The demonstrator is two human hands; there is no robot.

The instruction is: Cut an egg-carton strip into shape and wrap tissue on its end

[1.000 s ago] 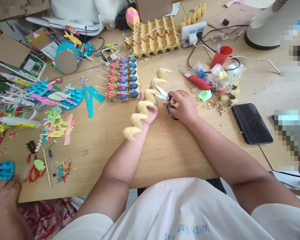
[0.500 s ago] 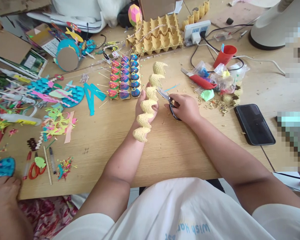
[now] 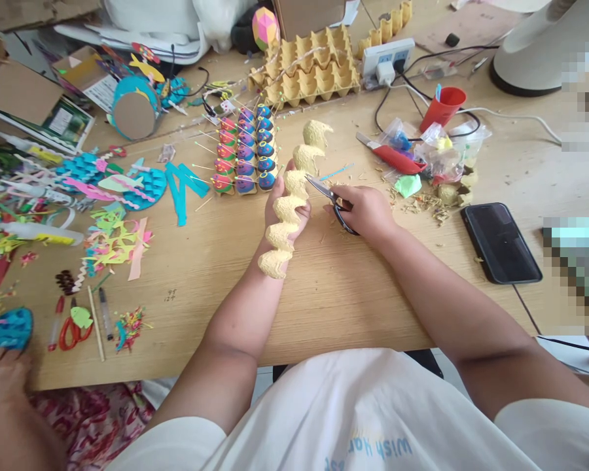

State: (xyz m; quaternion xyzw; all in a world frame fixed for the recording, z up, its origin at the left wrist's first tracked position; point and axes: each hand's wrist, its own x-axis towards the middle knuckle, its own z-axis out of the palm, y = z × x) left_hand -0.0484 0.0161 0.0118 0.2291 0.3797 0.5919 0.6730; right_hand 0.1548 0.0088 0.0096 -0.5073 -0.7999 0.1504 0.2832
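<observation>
A yellow egg carton strip (image 3: 287, 209) with several cups in a row is held up above the table by my left hand (image 3: 302, 219), its fingers closed around the middle from behind. My right hand (image 3: 368, 212) grips the dark handles of a pair of scissors (image 3: 324, 188). The blades point left and meet the strip's edge near its third cup from the far end. Beyond my left hand stand painted egg carton strips (image 3: 245, 150) in red, purple and blue, with thin pins sticking out. Paper scraps (image 3: 436, 212) lie right of my right hand.
Uncut yellow egg trays (image 3: 314, 69) and a power strip (image 3: 387, 59) with cables lie at the back. A red cup (image 3: 442, 108), a red-handled knife (image 3: 397, 159) and a phone (image 3: 501, 242) are on the right. Craft pieces (image 3: 112, 239) crowd the left, near another person's hand (image 3: 4, 366).
The strip has tilted slightly, its far end shifting right and its near end a little left. The scissors stay at its edge, with my right hand almost unmoved.
</observation>
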